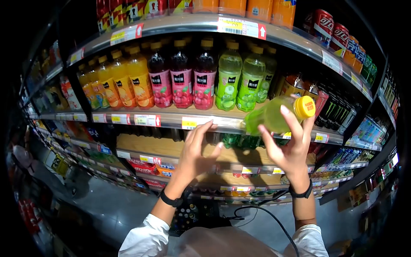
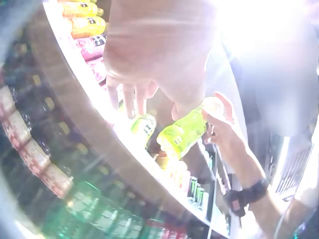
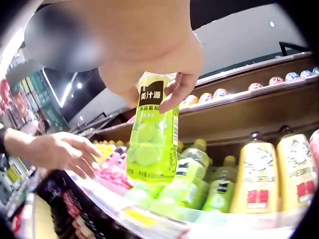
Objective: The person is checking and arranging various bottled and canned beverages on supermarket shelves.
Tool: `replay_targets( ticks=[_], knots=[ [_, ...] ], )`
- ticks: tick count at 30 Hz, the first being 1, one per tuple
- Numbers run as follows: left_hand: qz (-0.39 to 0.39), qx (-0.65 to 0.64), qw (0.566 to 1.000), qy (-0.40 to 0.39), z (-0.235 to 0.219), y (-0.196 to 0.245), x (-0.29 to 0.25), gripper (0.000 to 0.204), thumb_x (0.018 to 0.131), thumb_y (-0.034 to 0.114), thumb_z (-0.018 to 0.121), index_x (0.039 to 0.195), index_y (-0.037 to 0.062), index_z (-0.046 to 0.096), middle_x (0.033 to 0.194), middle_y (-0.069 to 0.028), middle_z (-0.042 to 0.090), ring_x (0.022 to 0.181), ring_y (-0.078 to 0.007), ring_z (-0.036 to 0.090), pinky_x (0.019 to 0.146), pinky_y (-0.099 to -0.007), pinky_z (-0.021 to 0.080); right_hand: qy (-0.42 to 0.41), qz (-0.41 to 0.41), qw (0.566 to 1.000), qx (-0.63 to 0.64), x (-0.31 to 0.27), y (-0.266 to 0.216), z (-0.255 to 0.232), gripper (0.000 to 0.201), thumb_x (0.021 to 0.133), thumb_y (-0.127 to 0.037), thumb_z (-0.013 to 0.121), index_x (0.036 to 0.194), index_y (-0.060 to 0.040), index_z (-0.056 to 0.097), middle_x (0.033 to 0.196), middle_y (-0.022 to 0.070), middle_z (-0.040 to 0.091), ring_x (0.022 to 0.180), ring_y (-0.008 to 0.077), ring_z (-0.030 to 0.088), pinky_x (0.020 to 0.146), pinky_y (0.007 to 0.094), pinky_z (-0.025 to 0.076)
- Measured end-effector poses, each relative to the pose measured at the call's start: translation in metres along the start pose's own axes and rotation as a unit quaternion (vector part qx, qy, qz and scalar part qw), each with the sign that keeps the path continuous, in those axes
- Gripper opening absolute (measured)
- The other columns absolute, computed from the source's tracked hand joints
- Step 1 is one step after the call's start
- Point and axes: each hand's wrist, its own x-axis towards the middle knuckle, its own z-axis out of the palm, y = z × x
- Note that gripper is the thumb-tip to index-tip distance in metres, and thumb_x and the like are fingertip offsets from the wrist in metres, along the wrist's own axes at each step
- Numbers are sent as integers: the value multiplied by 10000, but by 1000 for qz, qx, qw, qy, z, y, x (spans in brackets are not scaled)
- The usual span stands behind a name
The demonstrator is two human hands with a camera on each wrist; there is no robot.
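Note:
A green juice bottle with a yellow cap [image 1: 274, 116] is gripped by the right hand [image 1: 293, 147] near its upper part, tilted in front of the shelf. Its green label [image 3: 151, 134] faces the right wrist view, where that hand [image 3: 149, 55] pinches it from above. The left hand [image 1: 195, 154] holds nothing; its fingers are spread at the shelf's front edge, left of the bottle. In the left wrist view the left hand [image 2: 159, 55] appears beside the held bottle [image 2: 182, 133]. Two similar green bottles [image 1: 228, 81] stand at the front of their rows.
Pink-labelled bottles [image 1: 182, 83] and orange juice bottles [image 1: 140, 81] stand left of the green ones. Cans [image 1: 323, 25] line the shelf above. Dark cans [image 1: 334, 112] stand to the right. Price tags run along the shelf edge [image 1: 171, 121]. A black cable [image 1: 265, 210] hangs below the hands.

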Motion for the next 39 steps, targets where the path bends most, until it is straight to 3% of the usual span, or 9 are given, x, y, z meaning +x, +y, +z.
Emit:
replay_targets(
  ticks=[5, 13, 24, 29, 32, 33, 36, 37, 39],
  knots=[
    [163, 148, 974, 56, -14, -31, 47, 408, 809, 96, 784, 1190, 3, 672, 1190, -158, 692, 1081, -363, 649, 953, -440, 486, -7, 47, 997, -62, 2, 47, 15, 725, 818, -114, 868, 1474, -222, 579, 1416, 265, 486, 1065, 448, 685, 784, 470, 607],
    [209, 203, 953, 78, -4, -71, 73, 271, 817, 150, 786, 1058, 67, 693, 1010, -97, 669, 925, -296, 630, 806, -403, 425, -51, 135, 981, -128, 16, 67, 41, 664, 937, -267, 755, 1541, -218, 484, 1492, 253, 504, 1165, 486, 656, 868, 485, 600],
    [176, 213, 959, 62, -3, -76, 62, 149, 845, 138, 799, 905, 76, 678, 829, -52, 613, 770, -239, 575, 722, -369, 413, -60, 201, 962, -177, -1, 56, 73, 690, 966, -131, 686, 1607, -191, 440, 1676, 227, 339, 1220, 493, 635, 822, 459, 615],
    [162, 217, 959, 82, 1, -73, 59, 172, 822, 115, 792, 943, 74, 677, 850, -56, 638, 801, -259, 612, 775, -385, 458, -26, 213, 962, -171, -38, 50, 92, 694, 931, -83, 683, 1590, -139, 471, 1672, 261, 338, 1442, 503, 464, 1117, 499, 468],
    [156, 221, 958, 93, 7, -78, 52, 178, 814, 107, 781, 961, 78, 686, 861, -60, 645, 805, -270, 618, 771, -401, 465, 10, 207, 969, -132, -59, 52, 98, 625, 917, -41, 655, 1530, -92, 547, 1634, 290, 392, 1469, 492, 441, 1120, 491, 465],
    [146, 224, 959, 95, 7, -78, 54, 183, 810, 103, 774, 972, 83, 691, 868, -61, 649, 805, -276, 619, 766, -407, 467, 31, 178, 969, -168, -55, 51, 97, 500, 887, -18, 652, 1387, -29, 645, 1578, 300, 464, 1290, 459, 616, 987, 457, 541],
    [145, 232, 956, 103, 9, -79, 51, 205, 809, 98, 771, 993, 93, 680, 912, -56, 639, 824, -268, 636, 790, -399, 497, 39, 216, 965, -147, -62, 48, 100, 361, 861, -21, 676, 1222, -4, 674, 1546, 292, 491, 940, 353, 701, 796, 413, 550],
    [148, 240, 952, 119, 11, -80, 51, 251, 796, 93, 782, 1025, 102, 679, 922, -52, 639, 816, -265, 642, 768, -409, 496, 73, 217, 965, -126, -62, 49, 105, 212, 834, -20, 699, 1041, -2, 657, 1507, 277, 513, 699, 264, 597, 679, 385, 491],
    [143, 225, 955, 132, 13, -80, 51, 213, 778, 72, 779, 972, 102, 697, 892, -57, 641, 778, -278, 619, 754, -406, 475, 50, 219, 964, -143, -65, 51, 102, 114, 821, -11, 698, 914, -2, 634, 1494, 282, 508, 685, 274, 593, 672, 379, 492]
  ],
)
